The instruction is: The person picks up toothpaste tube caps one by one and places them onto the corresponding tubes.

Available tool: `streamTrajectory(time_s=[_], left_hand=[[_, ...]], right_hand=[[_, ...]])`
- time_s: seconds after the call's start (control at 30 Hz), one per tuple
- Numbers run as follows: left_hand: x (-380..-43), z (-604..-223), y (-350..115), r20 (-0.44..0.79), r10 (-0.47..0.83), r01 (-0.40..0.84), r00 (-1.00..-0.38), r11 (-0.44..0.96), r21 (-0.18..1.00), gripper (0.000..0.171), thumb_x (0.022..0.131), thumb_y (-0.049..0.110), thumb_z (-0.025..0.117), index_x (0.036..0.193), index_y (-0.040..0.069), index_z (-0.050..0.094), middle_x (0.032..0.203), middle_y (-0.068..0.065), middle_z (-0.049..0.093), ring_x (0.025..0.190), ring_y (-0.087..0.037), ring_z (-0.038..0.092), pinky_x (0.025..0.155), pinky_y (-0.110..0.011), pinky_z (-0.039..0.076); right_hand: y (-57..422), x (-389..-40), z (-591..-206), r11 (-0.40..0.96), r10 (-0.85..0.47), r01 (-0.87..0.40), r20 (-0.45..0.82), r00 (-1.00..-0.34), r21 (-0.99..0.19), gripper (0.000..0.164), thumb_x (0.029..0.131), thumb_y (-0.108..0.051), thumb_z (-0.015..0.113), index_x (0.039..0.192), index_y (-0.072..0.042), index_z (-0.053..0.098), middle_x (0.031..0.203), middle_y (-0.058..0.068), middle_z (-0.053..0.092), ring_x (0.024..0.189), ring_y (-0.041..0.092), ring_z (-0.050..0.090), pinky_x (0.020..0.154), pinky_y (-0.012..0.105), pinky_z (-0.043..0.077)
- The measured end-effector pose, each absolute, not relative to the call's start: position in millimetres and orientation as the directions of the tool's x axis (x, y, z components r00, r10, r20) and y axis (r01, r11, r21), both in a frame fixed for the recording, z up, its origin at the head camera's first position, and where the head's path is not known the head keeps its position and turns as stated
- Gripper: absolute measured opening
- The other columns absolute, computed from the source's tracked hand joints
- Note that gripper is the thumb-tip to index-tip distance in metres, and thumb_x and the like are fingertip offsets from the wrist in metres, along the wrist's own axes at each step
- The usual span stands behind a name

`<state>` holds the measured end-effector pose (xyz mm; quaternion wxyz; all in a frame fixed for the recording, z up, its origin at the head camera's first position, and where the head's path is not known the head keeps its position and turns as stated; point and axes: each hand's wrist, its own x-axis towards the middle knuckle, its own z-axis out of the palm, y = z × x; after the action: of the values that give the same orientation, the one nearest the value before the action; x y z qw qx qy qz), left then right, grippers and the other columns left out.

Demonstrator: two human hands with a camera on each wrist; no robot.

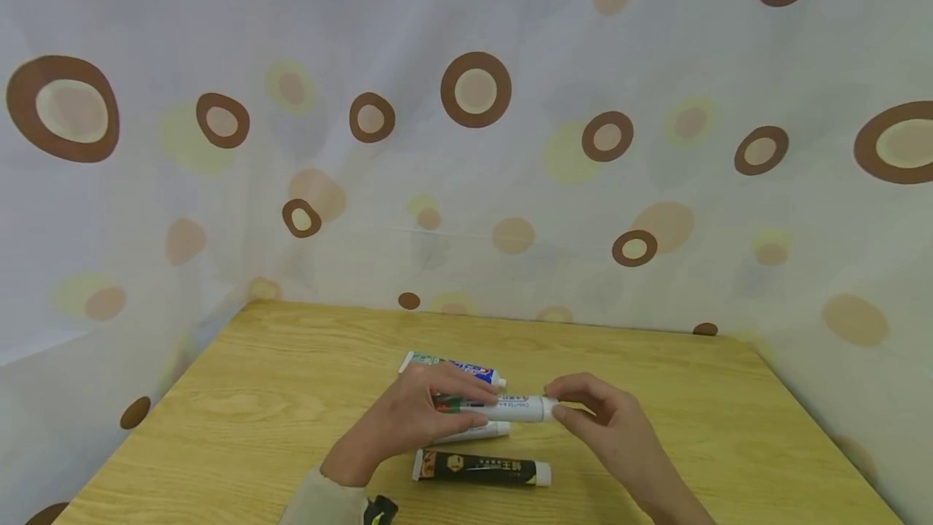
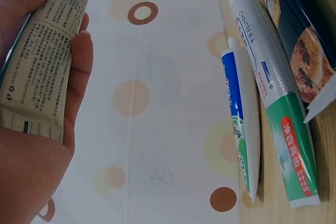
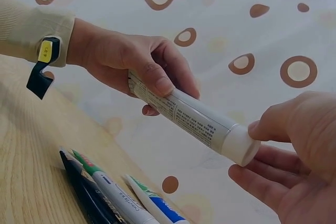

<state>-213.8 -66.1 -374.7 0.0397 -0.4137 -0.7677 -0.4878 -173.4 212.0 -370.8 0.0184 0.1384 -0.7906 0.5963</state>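
Note:
My left hand (image 1: 415, 407) grips a toothpaste tube (image 1: 519, 408) round its flat tail half, holding it above the table with its white cap toward the right. In the right wrist view, the thumb of my right hand (image 3: 294, 156) lies on the cap (image 3: 240, 146) while the fingers reach under it, pinching it. The left wrist view shows fine print on the tube's pale back (image 2: 44, 61). Below lie a black toothpaste tube (image 1: 481, 468), a silver and green one (image 2: 273, 85) partly hidden in the head view, and a slimmer blue, white and green one (image 2: 239, 114).
The three tubes lie side by side on a wood-grain table (image 1: 313, 363), caps pointing right in the head view. A light curtain (image 1: 466, 185) with brown rings stands behind the table and at both sides. A dark band with a yellow tag (image 3: 46, 51) circles the left sleeve.

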Motion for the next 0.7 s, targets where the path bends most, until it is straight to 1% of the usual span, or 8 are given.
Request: streamTrajectory(time_s=[0.13, 0.2, 0.3, 0.4, 0.53, 0.7], left_hand=[[-214.4, -376.5, -66.4, 0.461, 0.596, 0.672, -0.658, 0.187, 0.717, 0.025, 0.087, 0.026, 0.078, 0.111, 0.02, 0.078, 0.116, 0.001, 0.073, 0.105, -0.011, 0.067, 0.072, -0.022, 0.057], [-214.7, -376.3, -66.8, 0.467, 0.594, 0.677, -0.655, 0.188, 0.711, 0.025, 0.087, 0.025, 0.078, 0.111, 0.02, 0.078, 0.116, 0.001, 0.073, 0.105, -0.01, 0.067, 0.072, -0.022, 0.057], [-215.0, -375.1, -67.3, 0.485, 0.594, 0.695, -0.642, 0.184, 0.696, 0.024, 0.086, 0.024, 0.078, 0.11, 0.019, 0.078, 0.114, 0.0, 0.074, 0.104, -0.01, 0.068, 0.07, -0.022, 0.057], [-215.4, -374.3, -67.5, 0.49, 0.592, 0.698, -0.639, 0.18, 0.693, 0.024, 0.086, 0.023, 0.078, 0.11, 0.018, 0.078, 0.113, 0.0, 0.075, 0.104, -0.01, 0.068, 0.069, -0.022, 0.057], [-214.6, -374.1, -67.7, 0.468, 0.592, 0.677, -0.656, 0.187, 0.712, 0.024, 0.086, 0.024, 0.078, 0.11, 0.02, 0.078, 0.115, 0.0, 0.074, 0.105, -0.011, 0.067, 0.072, -0.022, 0.057], [-214.2, -374.8, -68.1, 0.465, 0.591, 0.673, -0.659, 0.189, 0.715, 0.024, 0.086, 0.023, 0.078, 0.109, 0.02, 0.078, 0.115, 0.0, 0.074, 0.106, -0.011, 0.067, 0.072, -0.022, 0.057]], right_hand=[[212.1, -173.4, -371.6, 0.255, -0.205, -0.253, 0.203, -0.957, -0.933, 0.031, 0.095, -0.024, 0.068, 0.115, -0.001, 0.066, 0.119, 0.006, 0.066, 0.107, 0.012, 0.065, 0.089, 0.025, 0.056], [212.3, -173.6, -371.6, 0.255, -0.217, -0.256, 0.203, -0.955, -0.932, 0.031, 0.095, -0.025, 0.068, 0.115, -0.002, 0.066, 0.119, 0.006, 0.066, 0.107, 0.013, 0.066, 0.09, 0.025, 0.056], [212.4, -174.0, -372.0, 0.253, -0.24, -0.263, 0.203, -0.949, -0.931, 0.03, 0.094, -0.024, 0.069, 0.116, -0.004, 0.066, 0.121, 0.01, 0.065, 0.108, 0.013, 0.066, 0.09, 0.025, 0.055], [212.8, -174.6, -372.7, 0.255, -0.253, -0.266, 0.201, -0.946, -0.93, 0.03, 0.093, -0.021, 0.07, 0.118, -0.004, 0.065, 0.123, 0.014, 0.064, 0.108, 0.012, 0.066, 0.09, 0.025, 0.055], [212.8, -175.2, -372.9, 0.262, -0.253, -0.236, 0.17, -0.952, -0.936, 0.034, 0.096, -0.022, 0.066, 0.121, 0.0, 0.063, 0.123, 0.016, 0.063, 0.103, 0.014, 0.067, 0.09, 0.028, 0.057], [212.8, -176.3, -373.7, 0.266, -0.255, -0.207, 0.138, -0.957, -0.942, 0.035, 0.099, -0.028, 0.061, 0.123, -0.001, 0.062, 0.12, 0.018, 0.064, 0.095, 0.021, 0.07, 0.088, 0.033, 0.058]])
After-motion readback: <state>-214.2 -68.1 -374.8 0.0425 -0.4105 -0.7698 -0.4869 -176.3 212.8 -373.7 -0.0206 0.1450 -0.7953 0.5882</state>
